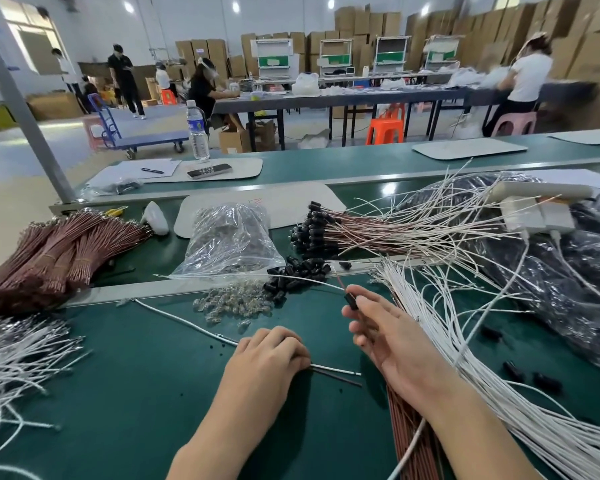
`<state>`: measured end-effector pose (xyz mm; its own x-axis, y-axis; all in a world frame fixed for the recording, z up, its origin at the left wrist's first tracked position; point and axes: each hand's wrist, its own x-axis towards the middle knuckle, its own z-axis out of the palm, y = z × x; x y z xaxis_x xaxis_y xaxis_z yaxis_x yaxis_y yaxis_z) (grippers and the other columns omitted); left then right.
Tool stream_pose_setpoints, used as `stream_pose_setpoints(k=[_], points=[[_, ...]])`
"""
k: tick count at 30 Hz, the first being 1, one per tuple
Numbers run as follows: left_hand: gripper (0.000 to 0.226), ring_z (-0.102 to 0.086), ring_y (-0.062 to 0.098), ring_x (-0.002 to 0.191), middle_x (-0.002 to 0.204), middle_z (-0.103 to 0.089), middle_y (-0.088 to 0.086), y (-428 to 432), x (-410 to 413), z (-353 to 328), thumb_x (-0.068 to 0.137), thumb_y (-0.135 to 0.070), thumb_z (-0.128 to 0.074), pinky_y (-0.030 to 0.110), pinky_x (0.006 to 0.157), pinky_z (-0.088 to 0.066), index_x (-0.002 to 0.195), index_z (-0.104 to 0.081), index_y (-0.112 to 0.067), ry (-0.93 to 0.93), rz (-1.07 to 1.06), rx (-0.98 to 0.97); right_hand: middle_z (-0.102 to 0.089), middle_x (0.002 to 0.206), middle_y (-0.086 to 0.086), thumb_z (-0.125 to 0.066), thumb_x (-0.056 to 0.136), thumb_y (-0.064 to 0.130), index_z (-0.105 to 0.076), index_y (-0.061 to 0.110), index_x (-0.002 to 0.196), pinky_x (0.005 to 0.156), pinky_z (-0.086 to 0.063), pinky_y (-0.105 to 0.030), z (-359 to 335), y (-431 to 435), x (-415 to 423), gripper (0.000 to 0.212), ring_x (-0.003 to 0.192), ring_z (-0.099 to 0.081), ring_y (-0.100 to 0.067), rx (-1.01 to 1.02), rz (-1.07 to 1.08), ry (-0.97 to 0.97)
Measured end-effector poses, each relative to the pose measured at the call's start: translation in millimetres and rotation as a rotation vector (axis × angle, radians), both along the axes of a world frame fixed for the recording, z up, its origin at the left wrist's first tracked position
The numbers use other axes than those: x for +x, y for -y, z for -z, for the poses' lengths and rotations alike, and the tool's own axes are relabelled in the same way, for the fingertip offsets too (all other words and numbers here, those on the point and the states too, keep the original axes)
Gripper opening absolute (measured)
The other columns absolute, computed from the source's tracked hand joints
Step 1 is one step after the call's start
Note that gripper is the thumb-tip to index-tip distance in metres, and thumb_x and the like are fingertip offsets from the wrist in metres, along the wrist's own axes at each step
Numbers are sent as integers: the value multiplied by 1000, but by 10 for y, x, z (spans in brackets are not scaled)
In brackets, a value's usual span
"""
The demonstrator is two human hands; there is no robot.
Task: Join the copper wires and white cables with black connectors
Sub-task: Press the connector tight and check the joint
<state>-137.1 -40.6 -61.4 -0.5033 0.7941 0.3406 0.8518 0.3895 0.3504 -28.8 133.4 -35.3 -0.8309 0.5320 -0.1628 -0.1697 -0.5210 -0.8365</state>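
Two ends, a thin white cable (336, 370) and a dark copper wire (340, 378), jut paired from the gripping left hand (267, 355), on the near side of the loose heap of black plastic connectors (295, 275), probably aligned for the single black connector (353, 301) pinched by the right hand (385, 334).

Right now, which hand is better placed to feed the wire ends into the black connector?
Left, probably. The left hand grips a white cable and a dark wire, their ends pointing toward the right hand, which is busy pinching the black connector.
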Motion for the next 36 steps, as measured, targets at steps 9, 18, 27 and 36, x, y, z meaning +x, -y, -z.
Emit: stream_pose_setpoints(k=[9,18,27,36], points=[[9,-45,5,85,88,-50,-26,53,31,10,104,-33,-44,27,75,-38,96,-48,-36,116,-138,232,-74,98,-1,-68,85,29,-72,36,110,45,-43,-18,-193,17,162,27,62,-59,-8,370,250,-124],[14,-60,9,96,104,-56,-21,100,-3,-4,100,-32,-54,35,78,-53,108,-65,-31,179,-159,467,-63,108,8,-61,97,14,-68,16,118,87,-51,-17,-59,120,154,22,95,-61,-3,1551,605,14],[14,-59,18,86,102,-52,-20,117,13,-1,101,-33,-50,38,73,-51,111,-60,-36,108,-112,448,-63,103,10,-66,93,14,-66,19,123,88,-43,-25,24,100,105,30,95,-53,-11,1546,529,164],[15,-57,16,83,99,-50,-15,123,1,-33,104,-29,-50,29,69,-47,113,-62,-29,-7,-145,526,-55,101,39,-74,89,15,-64,31,112,90,-46,-31,48,109,102,30,96,-53,-6,1430,410,196]])
